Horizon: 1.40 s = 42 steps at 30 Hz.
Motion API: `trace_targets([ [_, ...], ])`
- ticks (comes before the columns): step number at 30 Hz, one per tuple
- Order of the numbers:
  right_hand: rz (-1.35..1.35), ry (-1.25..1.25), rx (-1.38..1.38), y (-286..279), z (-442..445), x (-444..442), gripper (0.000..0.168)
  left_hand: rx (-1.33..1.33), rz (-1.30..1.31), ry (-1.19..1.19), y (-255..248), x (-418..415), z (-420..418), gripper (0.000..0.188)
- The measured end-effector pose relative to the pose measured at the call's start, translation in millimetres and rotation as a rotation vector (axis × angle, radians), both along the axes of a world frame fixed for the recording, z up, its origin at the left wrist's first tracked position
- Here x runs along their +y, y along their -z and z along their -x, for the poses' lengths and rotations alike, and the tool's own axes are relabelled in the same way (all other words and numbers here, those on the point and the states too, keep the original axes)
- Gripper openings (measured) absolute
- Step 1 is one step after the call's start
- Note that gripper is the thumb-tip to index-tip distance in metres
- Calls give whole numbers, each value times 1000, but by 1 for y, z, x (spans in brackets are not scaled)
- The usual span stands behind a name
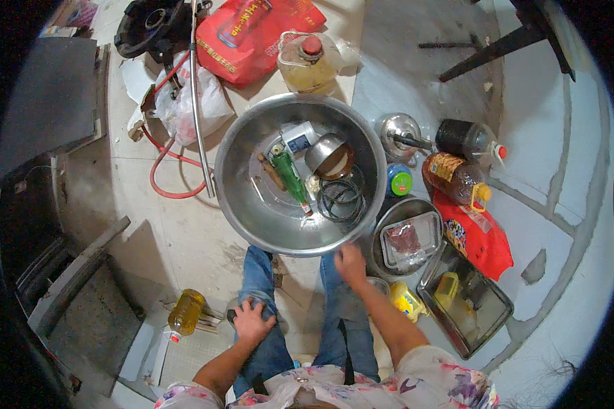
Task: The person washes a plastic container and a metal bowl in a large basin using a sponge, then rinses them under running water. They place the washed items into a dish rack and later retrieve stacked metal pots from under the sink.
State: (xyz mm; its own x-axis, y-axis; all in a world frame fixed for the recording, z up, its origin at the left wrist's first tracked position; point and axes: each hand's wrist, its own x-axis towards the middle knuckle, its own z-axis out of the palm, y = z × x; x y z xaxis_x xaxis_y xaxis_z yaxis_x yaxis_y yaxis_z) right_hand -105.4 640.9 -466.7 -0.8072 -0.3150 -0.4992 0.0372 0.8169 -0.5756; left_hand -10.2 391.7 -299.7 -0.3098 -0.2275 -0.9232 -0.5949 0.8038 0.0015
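A large round stainless steel basin [225, 204] stands before my knees. Inside it lie a green glass bottle [288, 174], a white container [299, 137], a small metal bowl [321, 153], coiled dark cable [341, 200] and a brown stick-like piece [271, 173]. My left hand [253, 320] rests on my left knee with its fingers spread, holding nothing. My right hand [350, 262] is at the basin's near right rim, above my right knee; its fingers are curled, and whether they grip the rim is unclear.
On the right are a metal pan [378, 225] with a clear plastic box [411, 240], a rectangular tray [463, 353], a brown oil bottle [453, 176] and a steel lid [400, 134]. A metal pole [197, 102] and red hose [176, 194] are at left. An oil bottle [187, 312] lies lower left.
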Motion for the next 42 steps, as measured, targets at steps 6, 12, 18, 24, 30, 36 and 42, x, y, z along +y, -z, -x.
trace_targets([
  [6, 76, 46, 275, -10, 295, -170, 35, 273, 48, 182, 44, -1, -83, 51],
  [12, 167, 34, 321, 18, 387, -241, 42, 348, 41, 124, 51, 3, -85, 49],
  [18, -96, -81, 137, -2, 406, -186, 42, 223, 71, 108, 33, 4, -48, 49],
  [24, -108, 120, 184, -37, 483, -59, 45, 308, 97, 179, 38, 9, -49, 48],
  [30, -221, 400, 278, -56, 493, -9, 47, 54, 73, -21, 16, 16, 6, 49],
  [36, -350, 488, 231, -27, 464, 58, 45, 213, 67, 159, 41, 17, -41, 49],
  [42, -264, 603, 262, 21, 448, 139, 37, 83, 34, 35, 31, 18, -17, 50],
])
